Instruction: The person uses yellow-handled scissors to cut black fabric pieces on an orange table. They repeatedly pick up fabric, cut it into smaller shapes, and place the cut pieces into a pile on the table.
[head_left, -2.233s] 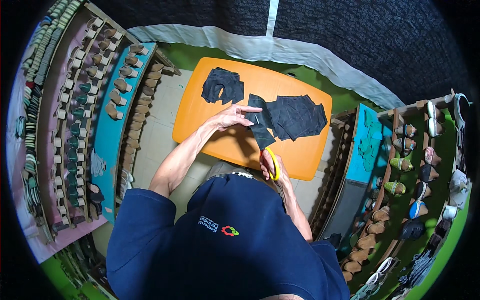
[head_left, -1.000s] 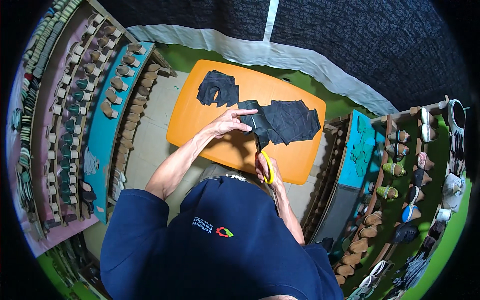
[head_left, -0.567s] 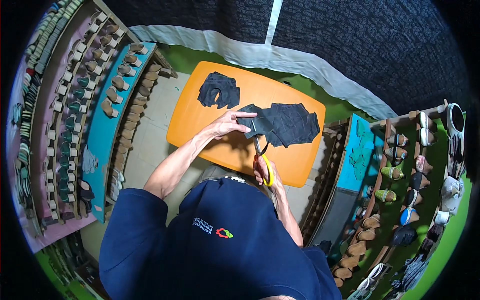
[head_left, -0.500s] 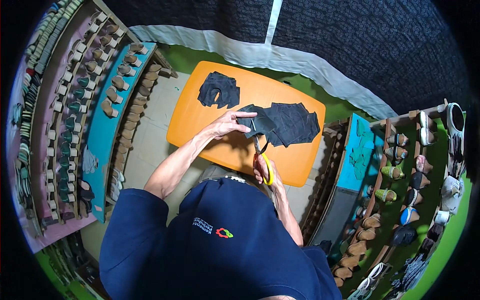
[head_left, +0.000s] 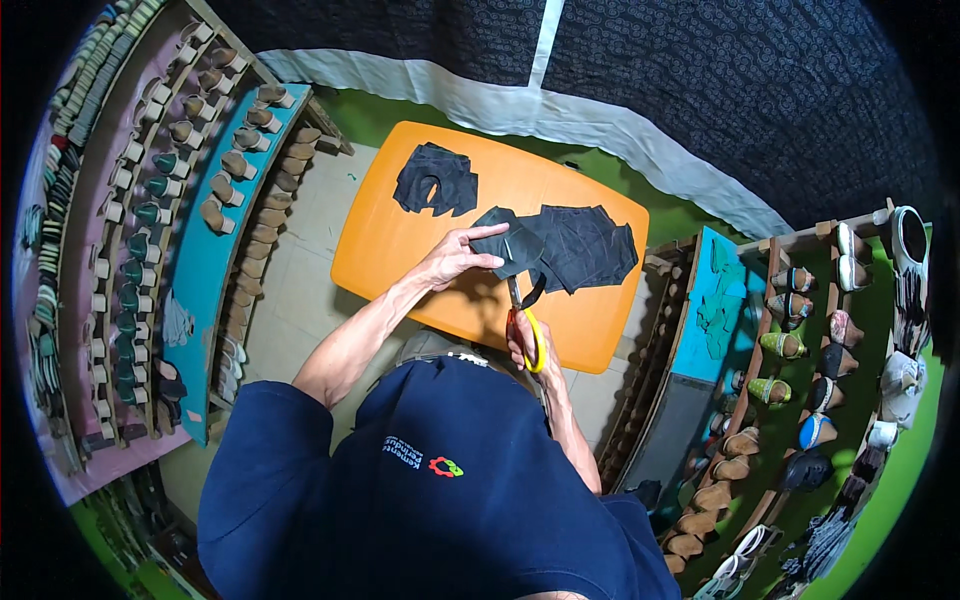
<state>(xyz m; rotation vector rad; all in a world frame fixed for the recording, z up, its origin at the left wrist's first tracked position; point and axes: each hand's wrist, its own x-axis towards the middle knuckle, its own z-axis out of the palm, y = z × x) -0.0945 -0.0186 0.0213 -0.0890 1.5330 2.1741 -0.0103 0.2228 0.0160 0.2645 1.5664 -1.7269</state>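
Over the orange table (head_left: 375,240) my left hand (head_left: 458,257) pinches a thin black piece of material (head_left: 522,248), perhaps leather or cloth. My right hand (head_left: 517,338) grips scissors (head_left: 539,345) with yellow handles. Their metal blades point away from me and meet the near edge of the piece. A narrow curled black strip (head_left: 538,292) hangs beside the blades. Right of the held piece lies a spread heap of black pieces (head_left: 590,248). Another black stack (head_left: 437,180), with a gap showing orange, rests at the far left of the table.
Racks of shoe forms and heeled shoes (head_left: 228,190) line the left side. On the right, a turquoise shelf (head_left: 715,260) holds green scraps, beside more shoe racks (head_left: 775,340). A dark patterned curtain (head_left: 700,100) with a white lower band hangs behind the table.
The scissors have drawn back slightly toward me, and less blade shows over the held piece. The black piece has turned a little in my left hand. The curled strip stands out more.
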